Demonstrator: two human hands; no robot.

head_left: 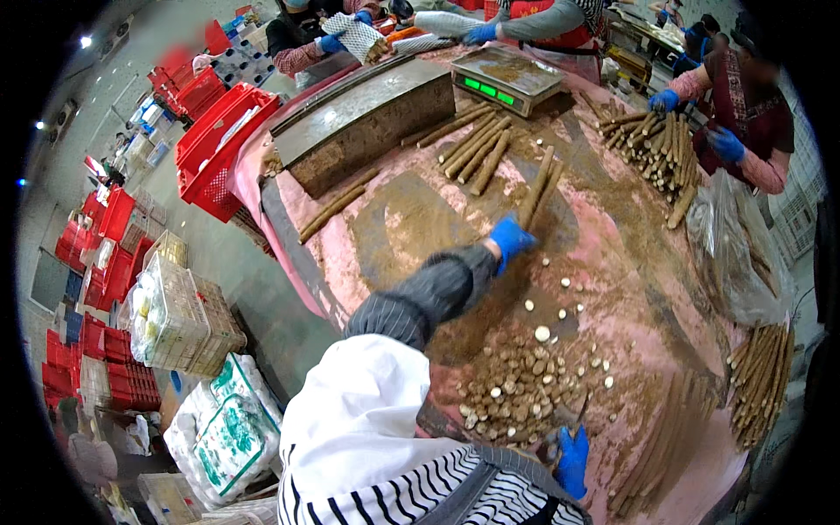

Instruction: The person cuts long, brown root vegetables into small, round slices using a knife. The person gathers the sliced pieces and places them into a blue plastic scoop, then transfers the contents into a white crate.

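Clamping fingers on brown sticks, the left hand lies far, the right hand near (its grip I cannot tell).

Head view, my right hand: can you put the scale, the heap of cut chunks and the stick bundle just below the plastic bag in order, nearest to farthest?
From your right hand:
1. Heap of cut chunks: just beyond it, mostly leftward.
2. Stick bundle: off to the right.
3. Scale: far ahead, near the top.
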